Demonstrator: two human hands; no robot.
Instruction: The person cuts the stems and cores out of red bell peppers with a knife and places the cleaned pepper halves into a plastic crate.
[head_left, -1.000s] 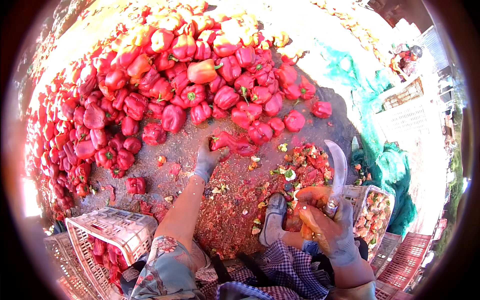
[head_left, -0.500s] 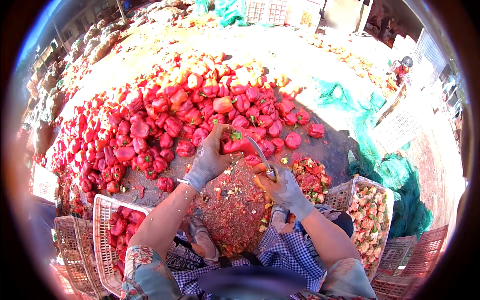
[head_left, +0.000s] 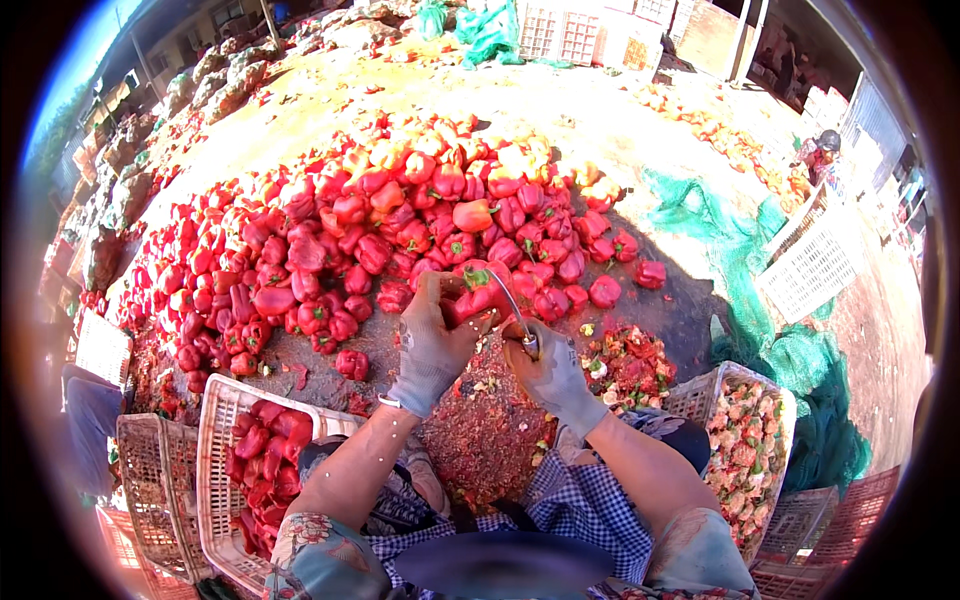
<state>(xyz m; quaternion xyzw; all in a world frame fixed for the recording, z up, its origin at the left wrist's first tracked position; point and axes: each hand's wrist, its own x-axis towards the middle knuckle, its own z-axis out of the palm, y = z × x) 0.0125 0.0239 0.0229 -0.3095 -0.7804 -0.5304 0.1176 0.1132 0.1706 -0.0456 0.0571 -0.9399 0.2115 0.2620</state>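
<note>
My gloved left hand [head_left: 437, 340] is closed around a red bell pepper [head_left: 482, 300], whose green stem points up and away from me. In my gloved right hand [head_left: 553, 368] I grip a knife [head_left: 516, 304] with a thin curved blade. The blade's tip is at the pepper, close beside the stem; whether it has entered the flesh I cannot tell. Beyond both hands spreads a large heap of red bell peppers [head_left: 330, 235]. Scraps and seeds [head_left: 480, 430] cover the ground under my hands.
Left of me stands a white crate [head_left: 222, 420] holding red peppers. On my right another crate [head_left: 700, 395] is full of cut cores [head_left: 745, 450], near a pile of trimmings [head_left: 630, 365]. Green netting [head_left: 800, 360] lies farther right. A person [head_left: 822, 155] is at the far right.
My right hand has moved inward, bringing the blade against the pepper near its stem. The view has shifted slightly, so the heap appears lower and farther right.
</note>
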